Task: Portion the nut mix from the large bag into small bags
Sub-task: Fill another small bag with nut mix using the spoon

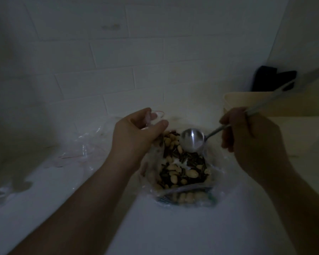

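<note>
A person's right hand (247, 137) pinches the handle of a metal spoon (191, 139), its empty bowl poised just above the nut mix (182, 170) in the large bag (213, 181), which lies open on the white tabletop (155, 227) between the two hands. The left hand (136, 133), its grip closed on clear plastic, appears to hold a small bag (155, 115) with a red seal line just left of the spoon. To scoop well, the spoon should likely dip low and come up level, while the held bag's mouth stays wide and close by. Dim light and blur obscure that mouth; more clear plastic (85, 150) left of the left hand is hard to count, and a dark object (271, 78) beyond the right hand cannot be identified.
</note>
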The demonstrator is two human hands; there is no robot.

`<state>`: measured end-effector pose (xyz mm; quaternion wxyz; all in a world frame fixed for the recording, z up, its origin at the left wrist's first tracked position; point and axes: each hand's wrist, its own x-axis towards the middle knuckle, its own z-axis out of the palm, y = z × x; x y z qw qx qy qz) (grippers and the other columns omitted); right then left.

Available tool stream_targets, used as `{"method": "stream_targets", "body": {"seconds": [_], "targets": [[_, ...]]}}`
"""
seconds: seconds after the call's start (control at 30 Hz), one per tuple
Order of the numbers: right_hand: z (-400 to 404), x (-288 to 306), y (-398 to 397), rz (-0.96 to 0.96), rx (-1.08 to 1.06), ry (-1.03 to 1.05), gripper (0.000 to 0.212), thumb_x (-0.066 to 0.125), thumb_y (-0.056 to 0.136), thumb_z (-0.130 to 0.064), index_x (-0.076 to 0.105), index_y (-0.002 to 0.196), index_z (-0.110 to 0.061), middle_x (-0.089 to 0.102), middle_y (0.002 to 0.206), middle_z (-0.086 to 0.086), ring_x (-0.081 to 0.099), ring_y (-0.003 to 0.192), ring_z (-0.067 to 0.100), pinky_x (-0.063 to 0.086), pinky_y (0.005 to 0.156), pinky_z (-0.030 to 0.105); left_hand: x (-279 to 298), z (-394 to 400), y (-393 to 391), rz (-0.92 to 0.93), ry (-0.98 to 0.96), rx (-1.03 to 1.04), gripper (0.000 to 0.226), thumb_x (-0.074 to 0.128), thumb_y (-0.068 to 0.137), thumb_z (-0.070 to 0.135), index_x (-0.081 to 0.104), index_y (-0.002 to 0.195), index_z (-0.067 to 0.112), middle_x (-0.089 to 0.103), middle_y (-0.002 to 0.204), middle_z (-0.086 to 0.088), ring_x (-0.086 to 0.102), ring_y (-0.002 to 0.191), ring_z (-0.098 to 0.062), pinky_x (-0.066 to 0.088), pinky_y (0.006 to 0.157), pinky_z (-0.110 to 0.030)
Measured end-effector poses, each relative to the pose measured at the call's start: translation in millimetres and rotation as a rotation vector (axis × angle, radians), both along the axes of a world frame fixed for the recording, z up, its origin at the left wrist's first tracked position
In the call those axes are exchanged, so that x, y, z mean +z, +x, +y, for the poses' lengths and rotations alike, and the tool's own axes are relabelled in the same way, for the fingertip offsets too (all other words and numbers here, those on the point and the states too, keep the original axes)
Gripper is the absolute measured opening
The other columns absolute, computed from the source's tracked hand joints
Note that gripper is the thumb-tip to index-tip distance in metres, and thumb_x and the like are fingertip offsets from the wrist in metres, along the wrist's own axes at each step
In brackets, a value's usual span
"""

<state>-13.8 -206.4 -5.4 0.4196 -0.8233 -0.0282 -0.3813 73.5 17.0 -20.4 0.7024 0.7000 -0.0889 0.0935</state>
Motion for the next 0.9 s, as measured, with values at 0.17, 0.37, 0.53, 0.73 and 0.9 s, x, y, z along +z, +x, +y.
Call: {"method": "stream_targets", "body": {"seconds": [0.17,0.37,0.53,0.73,0.9], "targets": [[14,-6,3,0.143,-0.005,-0.355,0.056,0.020,0.098,-0.062,0.062,0.092,-0.026,0.065,0.068,-0.009,0.060,0.059,0.004,0.043,0.060,0.007,-2,-5,-6,0.025,0.007,-0.130,0.057,0.090,0.079,0.016,0.069,0.132,0.013,0.080,0.107,0.006,0.076,0.105,-0.013,0.060,0.096,-0.034],[20,-7,15,0.197,-0.017,-0.485,0.029,0.030,0.104,-0.045,0.054,0.093,-0.032,0.051,0.076,-0.017,0.048,0.066,-0.003,0.035,0.065,0.004,-11,-9,-4,0.159,0.102,-0.218,0.061,0.097,0.070,0.026,0.074,0.125,0.013,0.081,0.104,0.001,0.078,0.098,-0.016,0.061,0.095,-0.040],[32,-10,23,0.131,-0.122,-0.732,0.008,0.061,0.100,-0.013,0.068,0.099,-0.015,0.061,0.081,0.004,0.060,0.070,0.022,0.043,0.059,0.025,-13,-4,8,0.196,0.009,-0.102,0.055,0.097,0.067,0.026,0.076,0.117,0.015,0.081,0.099,0.000,0.078,0.093,-0.015,0.062,0.085,-0.034],[44,-29,33,0.243,-0.033,-0.626,0.027,0.022,0.106,-0.028,0.047,0.097,-0.022,0.037,0.072,-0.010,0.040,0.061,0.011,0.023,0.054,0.022,-10,-10,8,0.264,-0.126,-0.113,0.014,0.086,0.083,0.010,0.082,0.095,0.015,0.081,0.092,-0.005,0.076,0.080,-0.011,0.056,0.064,-0.020],[49,-41,34,0.203,0.240,-0.337,0.021,0.044,0.109,-0.020,0.061,0.096,-0.022,0.062,0.088,-0.003,0.060,0.081,0.012,0.047,0.073,0.030,-5,-11,5,0.297,-0.226,-0.109,0.020,0.082,0.087,0.006,0.079,0.106,0.006,0.081,0.098,-0.011,0.079,0.087,-0.022,0.064,0.074,-0.031]]}}
